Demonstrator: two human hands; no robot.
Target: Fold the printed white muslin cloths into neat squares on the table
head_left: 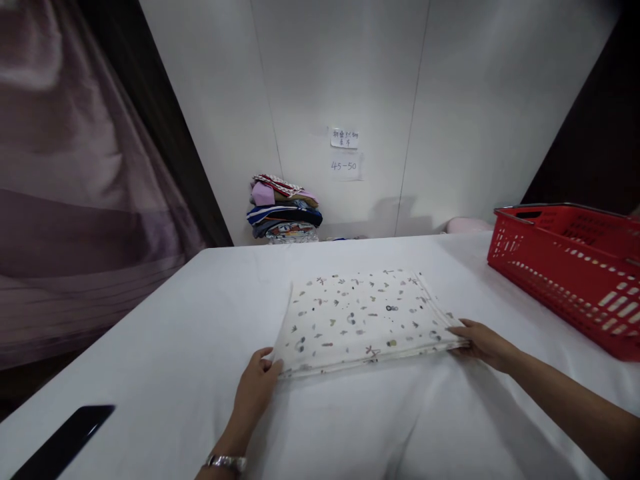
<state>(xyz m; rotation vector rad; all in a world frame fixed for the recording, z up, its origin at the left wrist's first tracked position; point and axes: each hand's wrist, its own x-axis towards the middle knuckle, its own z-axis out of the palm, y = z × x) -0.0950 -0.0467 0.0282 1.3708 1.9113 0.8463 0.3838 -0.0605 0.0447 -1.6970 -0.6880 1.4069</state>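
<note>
A folded white cloth with small printed figures (pixel 360 317) lies flat on the white table (pixel 200 320). My left hand (pixel 256 387) grips its near left corner, thumb on top and fingers tucked under the edge. My right hand (pixel 480 343) holds the near right corner the same way, fingers closed on the fabric. A watch sits on my left wrist.
A red plastic basket (pixel 570 273) stands on the table at the right. A stack of folded clothes (pixel 284 210) rests against the white wall beyond the table. A dark flat object (pixel 65 440) lies near the table's front left corner. A mauve curtain (pixel 65 200) hangs at the left.
</note>
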